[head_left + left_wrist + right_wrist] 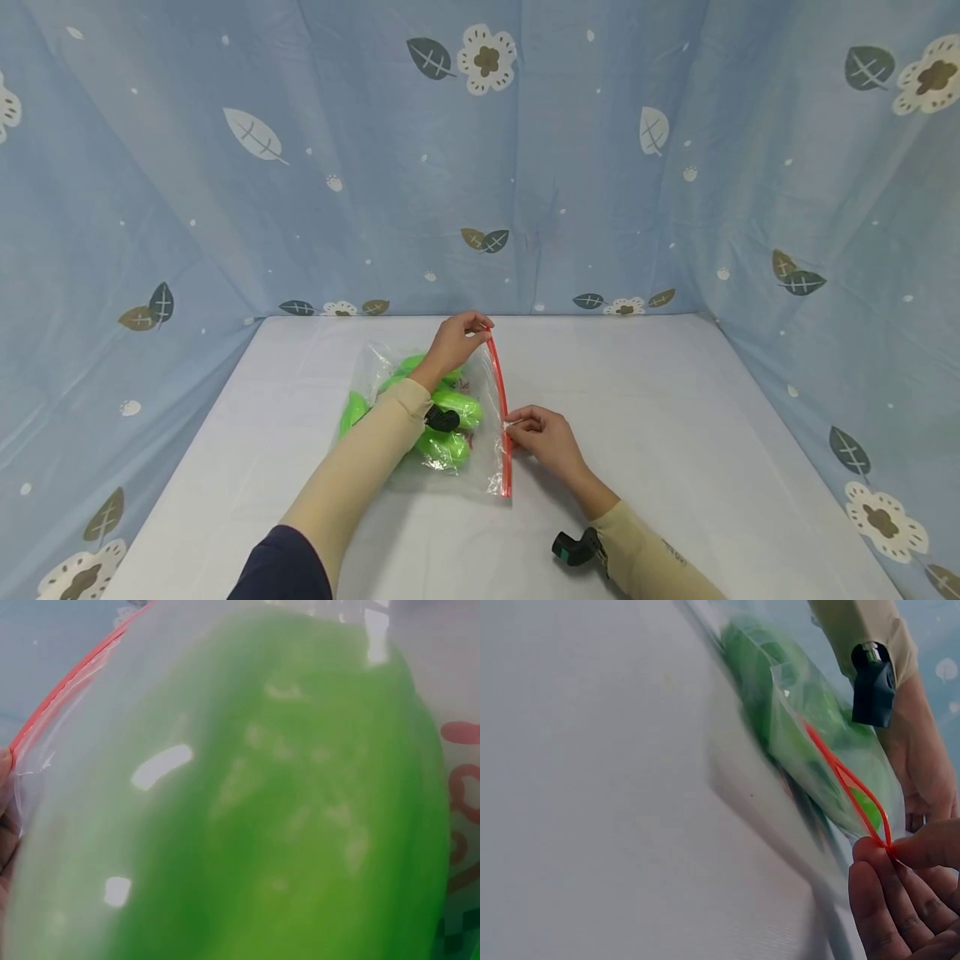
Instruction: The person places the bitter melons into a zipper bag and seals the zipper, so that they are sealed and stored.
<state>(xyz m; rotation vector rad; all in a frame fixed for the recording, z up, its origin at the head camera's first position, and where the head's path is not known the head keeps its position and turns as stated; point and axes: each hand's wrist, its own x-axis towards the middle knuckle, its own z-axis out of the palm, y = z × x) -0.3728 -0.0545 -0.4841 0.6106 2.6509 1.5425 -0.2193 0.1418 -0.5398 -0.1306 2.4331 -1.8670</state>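
A clear zip bag (487,467) with a red seal strip (501,383) lies on the table, holding several bright green rounded objects (457,407) whose kind I cannot tell. My left hand (454,343) reaches across the bag and pinches the strip's far end. Lower along the strip, my right hand (546,437) pinches it between thumb and fingers. In the right wrist view, the two red lips (840,769) stand apart on the side away from the right hand (907,900) and meet at its fingertips. One green object (300,795) fills the left wrist view behind the plastic.
A white cloth covers the table (675,417). Blue patterned curtains (570,167) enclose it at the back and both sides. Black camera mounts (576,548) sit on both wrists over beige sleeves. Red printing (465,787) shows beside the green object.
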